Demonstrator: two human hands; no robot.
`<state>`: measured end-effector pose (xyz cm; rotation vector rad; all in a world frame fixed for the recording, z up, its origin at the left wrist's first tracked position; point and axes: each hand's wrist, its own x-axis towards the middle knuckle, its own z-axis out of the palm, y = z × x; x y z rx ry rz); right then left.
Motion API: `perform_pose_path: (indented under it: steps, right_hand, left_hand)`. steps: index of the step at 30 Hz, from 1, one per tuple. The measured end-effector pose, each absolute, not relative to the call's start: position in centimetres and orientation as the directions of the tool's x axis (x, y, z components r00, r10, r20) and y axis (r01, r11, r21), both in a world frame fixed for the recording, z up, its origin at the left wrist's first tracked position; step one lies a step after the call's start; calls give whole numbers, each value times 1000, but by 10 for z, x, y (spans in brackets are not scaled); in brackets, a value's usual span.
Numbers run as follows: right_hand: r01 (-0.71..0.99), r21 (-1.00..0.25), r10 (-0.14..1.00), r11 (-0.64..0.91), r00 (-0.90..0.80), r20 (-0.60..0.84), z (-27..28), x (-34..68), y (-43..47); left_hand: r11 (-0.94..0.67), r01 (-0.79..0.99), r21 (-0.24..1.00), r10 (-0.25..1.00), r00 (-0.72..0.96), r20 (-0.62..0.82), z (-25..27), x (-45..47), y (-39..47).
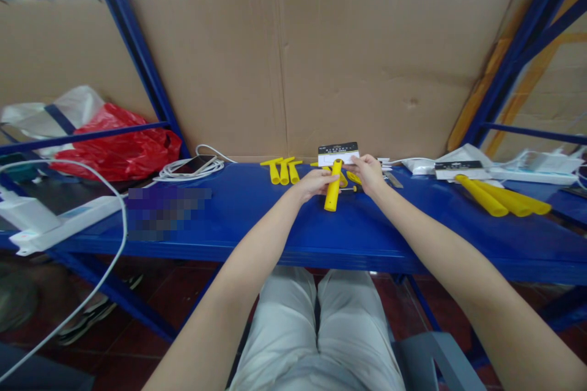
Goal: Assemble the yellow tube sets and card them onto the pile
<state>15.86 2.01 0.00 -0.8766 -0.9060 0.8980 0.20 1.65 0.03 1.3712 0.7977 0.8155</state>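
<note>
Tube [332,192] of smooth yellow plastic, gripped in the left hand's fingers

One straight, round shaft, tilted, it shows a dark mark at its upper end, between both hands' fingers. The right hand [368,172] has bent fingers beside one rectangular black-and-white card [337,151]; what they grip, I cannot tell. Left of the left fingers lie three yellow plastic T-shaped pieces [284,171]; well right of the right fingers, three more yellow plastic tubes [503,197]

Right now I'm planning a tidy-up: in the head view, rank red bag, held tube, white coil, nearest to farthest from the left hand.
1. Held tube, in the left hand
2. White coil, left
3. Red bag, far left
</note>
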Motion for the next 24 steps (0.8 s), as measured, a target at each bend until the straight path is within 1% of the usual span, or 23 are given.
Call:
perform_pose_path:
  steps: [6,9,19,24]
  right_hand:
    - [-239,-885,878,399,376,294,-7,159,27]
    - [-225,-881,861,416,409,302,-7,161,30]
    - [-161,-887,835,433,442,328,-9,165,36]
    - [-83,-884,772,460,530,352,-8,170,39]
  left_hand:
    - [-2,-12,1000,827,562,8,1,2,14]
    - [-2,-10,1000,824,567,7,3,2,11]
    - [7,-48,999,813,582,23,0,2,14]
    - [29,-94,995,782,622,36,-2,2,15]
